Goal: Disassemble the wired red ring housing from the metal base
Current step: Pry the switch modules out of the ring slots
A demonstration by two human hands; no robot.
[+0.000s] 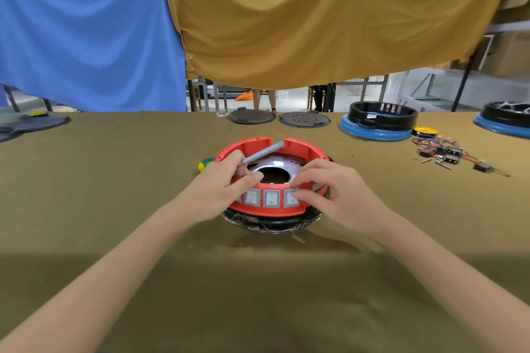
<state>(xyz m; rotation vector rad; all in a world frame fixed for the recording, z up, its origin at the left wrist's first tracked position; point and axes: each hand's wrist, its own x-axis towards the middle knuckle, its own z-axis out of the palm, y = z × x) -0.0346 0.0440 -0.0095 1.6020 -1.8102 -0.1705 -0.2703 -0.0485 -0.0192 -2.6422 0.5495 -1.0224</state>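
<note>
— Left hand (220,189) first: what is it doing?
— Its fingers are curled round a flat grey bar (263,152), which slants up and away over the ring, while the thumb lies along the near rim. That hand sits against the left front of the red ring housing (301,149).
— And the right hand (338,195)?
— It holds nothing. Its fingers are loosely bent, with the tips resting on the near rim and on the rightmost of the grey rocker switches (271,198) set in the housing's front face.
— Where is the housing itself?
— At the middle of the tabletop (114,180), on its olive cloth, seated on top of the metal base (275,165), whose shiny plate with a round dark hole shows inside the ring. A black rim (272,223) with thin wires shows under the red front edge.
— Anything just behind it?
— A green and yellow tool handle (206,165) peeks out at the housing's left side.
— Farther back?
— To the right lies a heap of loose wired switches (447,152), beside a black ring on a blue base (378,122). Two dark round plates (278,117) lie at the far edge, and blue and mustard cloths (258,17) hang behind.
</note>
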